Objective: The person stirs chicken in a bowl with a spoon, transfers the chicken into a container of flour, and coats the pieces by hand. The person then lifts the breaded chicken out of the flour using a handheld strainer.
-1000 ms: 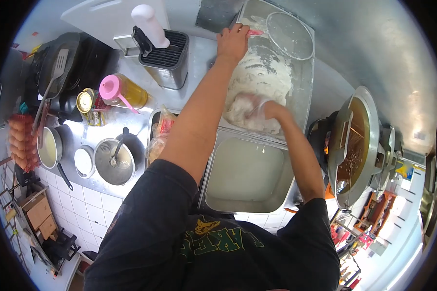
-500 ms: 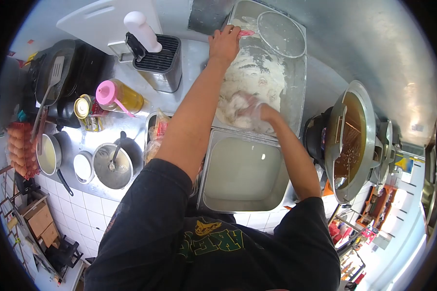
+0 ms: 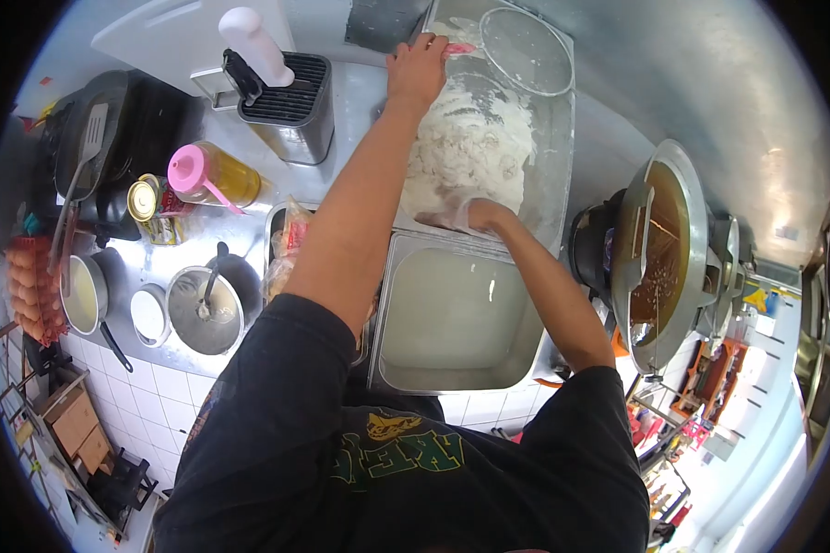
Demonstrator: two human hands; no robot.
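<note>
A metal tray (image 3: 555, 175) holds a bed of white flour (image 3: 475, 147) with lumpy, coated pieces in it. My left hand (image 3: 418, 72) is closed over the far left rim of this tray, close by the pink handle (image 3: 460, 49) of a round sieve (image 3: 526, 52) lying at the far end. At the near end, my right hand (image 3: 459, 216), in a clear plastic glove, reaches into the flour. Its fingers stretch leftward, low against the flour, partly hidden. Directly in front of it stands a second metal pan (image 3: 461, 376) of cloudy pale liquid.
To the right is a large wok (image 3: 659, 249) of brown oil. On the left counter are a pink-lidded oil bottle (image 3: 214, 177), a can (image 3: 145, 198), a bowl with a spoon (image 3: 194, 323), a saucepan (image 3: 85, 295) and eggs (image 3: 35, 290). A metal utensil holder (image 3: 290, 115) stands behind.
My right hand has drawn back from the middle of the flour to the tray's near end, its fingers straightening leftward. My left hand stays at the rim. The whole view has shifted slightly.
</note>
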